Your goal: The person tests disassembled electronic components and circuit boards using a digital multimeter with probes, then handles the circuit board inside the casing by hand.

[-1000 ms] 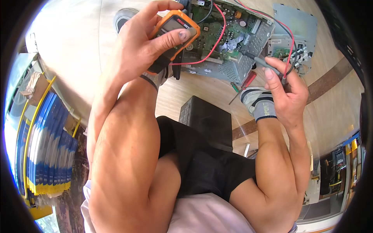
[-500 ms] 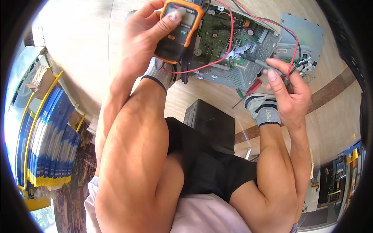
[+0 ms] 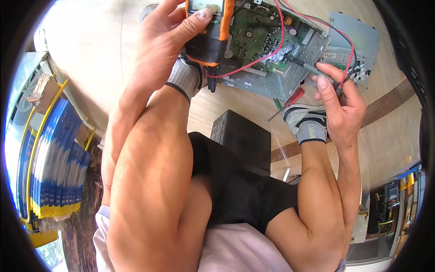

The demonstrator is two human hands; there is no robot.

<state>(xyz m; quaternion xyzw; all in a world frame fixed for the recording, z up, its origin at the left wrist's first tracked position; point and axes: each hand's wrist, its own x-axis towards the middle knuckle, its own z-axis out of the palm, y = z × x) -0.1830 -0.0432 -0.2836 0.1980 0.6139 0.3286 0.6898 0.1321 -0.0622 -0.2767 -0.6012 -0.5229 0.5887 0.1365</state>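
My left hand [image 3: 156, 54] is closed around an orange and black multimeter [image 3: 207, 50] at the top, its thumb near the lower edge of the display. The reading is too unclear to make out. In my right hand [image 3: 342, 104], thumb and fingers pinch the grey test probes [image 3: 312, 69], whose red lead [image 3: 282, 34] and black lead loop above. Their tips point down at crumpled silvery material [image 3: 277, 56] on a green circuit board [image 3: 247, 43]; contact cannot be made out. The board sits in an open metal chassis [image 3: 290, 81] on the floor.
A red-handled screwdriver [image 3: 293, 97] lies by my right shoe [image 3: 304, 120]. Between my legs stands a black box [image 3: 242, 140]. Metal plates [image 3: 358, 38] lie right of the chassis. Blue and yellow packets [image 3: 59, 158] fill a rack at left.
The multimeter has risen a little and tilted, so its top leaves the view. My right hand keeps the probes in nearly the same place over the board.
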